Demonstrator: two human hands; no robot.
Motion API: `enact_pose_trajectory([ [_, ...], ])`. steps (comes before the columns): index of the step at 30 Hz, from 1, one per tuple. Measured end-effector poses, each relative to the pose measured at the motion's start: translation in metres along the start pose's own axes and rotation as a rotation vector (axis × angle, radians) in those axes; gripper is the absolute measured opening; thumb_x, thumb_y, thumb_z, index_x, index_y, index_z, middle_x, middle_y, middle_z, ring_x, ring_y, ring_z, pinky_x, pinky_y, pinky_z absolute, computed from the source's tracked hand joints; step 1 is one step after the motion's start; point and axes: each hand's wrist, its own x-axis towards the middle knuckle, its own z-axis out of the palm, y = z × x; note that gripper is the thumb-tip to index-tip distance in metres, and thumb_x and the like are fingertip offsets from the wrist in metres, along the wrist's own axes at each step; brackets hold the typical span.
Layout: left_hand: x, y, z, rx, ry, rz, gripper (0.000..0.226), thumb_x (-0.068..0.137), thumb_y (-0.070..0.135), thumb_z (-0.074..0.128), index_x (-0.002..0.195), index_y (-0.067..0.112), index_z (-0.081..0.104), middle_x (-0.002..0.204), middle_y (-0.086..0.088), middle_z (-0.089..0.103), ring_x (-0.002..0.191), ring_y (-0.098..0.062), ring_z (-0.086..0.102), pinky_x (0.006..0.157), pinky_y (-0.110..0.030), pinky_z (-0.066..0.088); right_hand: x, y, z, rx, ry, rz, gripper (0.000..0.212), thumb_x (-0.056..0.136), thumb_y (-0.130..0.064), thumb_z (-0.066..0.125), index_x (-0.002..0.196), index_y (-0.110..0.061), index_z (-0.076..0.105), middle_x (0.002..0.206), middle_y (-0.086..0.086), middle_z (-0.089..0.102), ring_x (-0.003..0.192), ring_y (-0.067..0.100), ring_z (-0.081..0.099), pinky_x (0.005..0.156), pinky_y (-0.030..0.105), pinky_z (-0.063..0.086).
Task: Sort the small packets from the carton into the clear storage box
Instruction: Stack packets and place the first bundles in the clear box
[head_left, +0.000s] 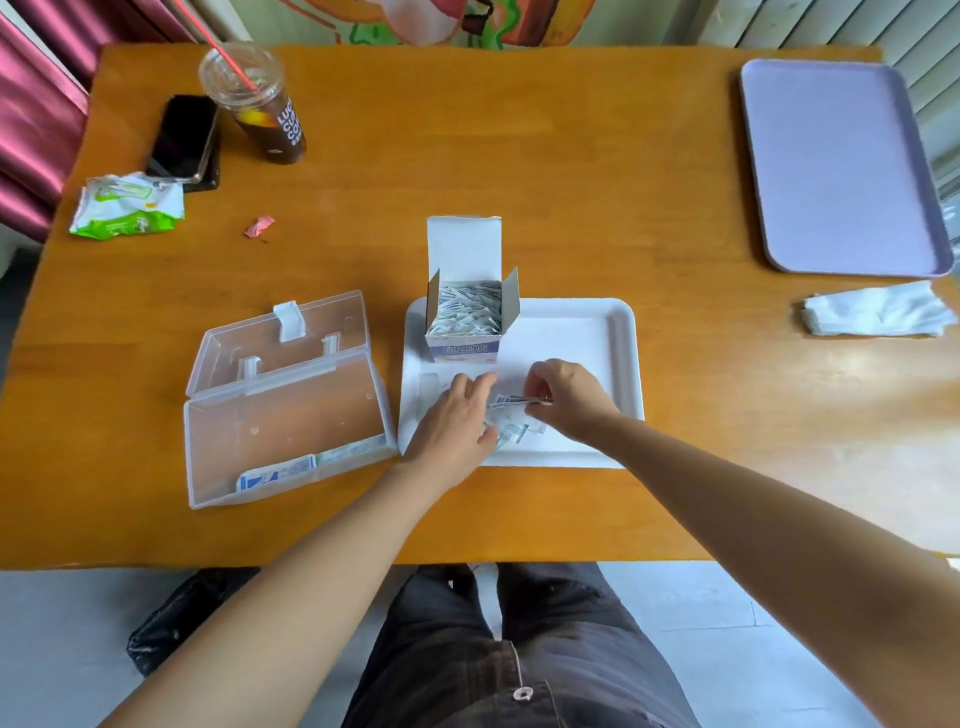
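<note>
packets (514, 432) lie loose on the white tray (618, 332), half hidden under our left hand (457, 421), fingers spread flat. our right hand (563, 397) pinches a few. carton (464, 317) stands behind; clear storage box (291, 415) holds some, print unreadable.

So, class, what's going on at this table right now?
A seated person is mid-sort. Both hands are over loose packets on the white tray. The right hand pinches a few of them, and the left hand touches the rest with straight fingers. The open carton, also on the tray, is full. The clear storage box lies open left of the tray, with only a few stored packets along its near wall.
</note>
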Motion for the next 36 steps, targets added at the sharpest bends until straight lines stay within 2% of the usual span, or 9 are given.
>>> enact_pose_trajectory([
  [4, -0.009, -0.003, 0.0, 0.02, 0.053, 0.071, 0.025, 0.092, 0.019, 0.059, 0.116, 0.013, 0.055, 0.109, -0.006, 0.045, 0.093, -0.026, 0.056, 0.075, -0.038, 0.048, -0.012, -0.016, 0.018, 0.002, 0.062, -0.087, 0.014, 0.071, -0.009, 0.073, 0.083, -0.013, 0.066, 0.079, -0.003, 0.054, 0.077, 0.021, 0.059, 0.071, 0.032, 0.047],
  [8, -0.016, -0.014, 0.004, 0.011, 0.111, 0.076, 0.009, 0.092, 0.014, 0.058, 0.1, 0.01, 0.061, 0.102, -0.004, 0.046, 0.079, -0.025, 0.057, 0.067, -0.033, 0.044, -0.021, -0.015, 0.035, -0.037, 0.16, -0.017, 0.018, 0.073, -0.023, 0.075, 0.088, -0.019, 0.067, 0.091, 0.001, 0.059, 0.087, 0.021, 0.055, 0.079, 0.036, 0.045],
  [11, -0.014, -0.019, 0.007, -0.021, 0.128, 0.075, 0.013, 0.092, 0.014, 0.058, 0.104, 0.009, 0.062, 0.104, -0.006, 0.046, 0.078, -0.026, 0.058, 0.07, -0.035, 0.047, -0.027, -0.007, 0.039, 0.004, 0.239, 0.03, 0.012, 0.076, -0.015, 0.072, 0.088, -0.014, 0.069, 0.088, 0.006, 0.062, 0.085, 0.026, 0.057, 0.074, 0.035, 0.046],
  [15, -0.009, -0.022, 0.016, -0.049, 0.131, 0.09, 0.017, 0.091, 0.016, 0.059, 0.108, 0.01, 0.062, 0.108, -0.008, 0.048, 0.082, -0.031, 0.061, 0.076, -0.04, 0.05, -0.032, 0.0, 0.043, 0.041, 0.275, 0.061, 0.012, 0.078, -0.01, 0.066, 0.09, -0.012, 0.069, 0.083, 0.002, 0.057, 0.081, 0.022, 0.052, 0.067, 0.028, 0.039],
  [18, -0.006, -0.022, 0.023, -0.052, 0.136, 0.094, 0.016, 0.091, 0.016, 0.059, 0.105, 0.009, 0.062, 0.107, -0.008, 0.048, 0.082, -0.031, 0.06, 0.074, -0.04, 0.049, -0.033, 0.002, 0.048, 0.052, 0.28, 0.062, 0.012, 0.08, -0.011, 0.066, 0.091, -0.01, 0.069, 0.082, 0.0, 0.052, 0.077, 0.017, 0.046, 0.066, 0.026, 0.036],
  [24, -0.004, -0.018, 0.027, -0.01, 0.101, 0.107, 0.018, 0.094, 0.018, 0.055, 0.108, 0.007, 0.06, 0.107, -0.009, 0.047, 0.086, -0.031, 0.058, 0.074, -0.036, 0.044, -0.028, -0.001, 0.052, 0.057, 0.248, 0.103, 0.017, 0.082, -0.017, 0.067, 0.095, -0.007, 0.068, 0.091, 0.008, 0.053, 0.087, 0.025, 0.049, 0.069, 0.029, 0.037],
  [27, 0.001, -0.021, 0.023, 0.005, 0.106, 0.107, 0.016, 0.095, 0.018, 0.053, 0.106, 0.008, 0.059, 0.103, -0.01, 0.048, 0.085, -0.032, 0.057, 0.07, -0.035, 0.04, -0.024, -0.005, 0.05, 0.042, 0.263, 0.069, 0.017, 0.082, -0.018, 0.067, 0.095, -0.007, 0.068, 0.095, 0.011, 0.057, 0.091, 0.028, 0.051, 0.074, 0.034, 0.044],
  [33, 0.008, -0.02, 0.021, 0.018, 0.21, 0.105, 0.016, 0.093, 0.021, 0.055, 0.106, 0.012, 0.059, 0.105, -0.009, 0.048, 0.076, -0.033, 0.059, 0.063, -0.038, 0.044, -0.016, -0.001, 0.048, -0.016, 0.46, -0.051, 0.012, 0.076, -0.016, 0.066, 0.087, -0.012, 0.07, 0.091, 0.005, 0.058, 0.084, 0.024, 0.05, 0.067, 0.032, 0.044],
  [36, 0.015, -0.022, 0.025, 0.023, 0.274, 0.116, 0.017, 0.092, 0.022, 0.057, 0.107, 0.014, 0.06, 0.105, -0.008, 0.048, 0.074, -0.032, 0.059, 0.058, -0.033, 0.04, -0.011, 0.005, 0.048, -0.01, 0.484, -0.111, 0.02, 0.075, -0.025, 0.059, 0.086, -0.014, 0.07, 0.089, 0.003, 0.057, 0.082, 0.022, 0.049, 0.067, 0.033, 0.046],
])
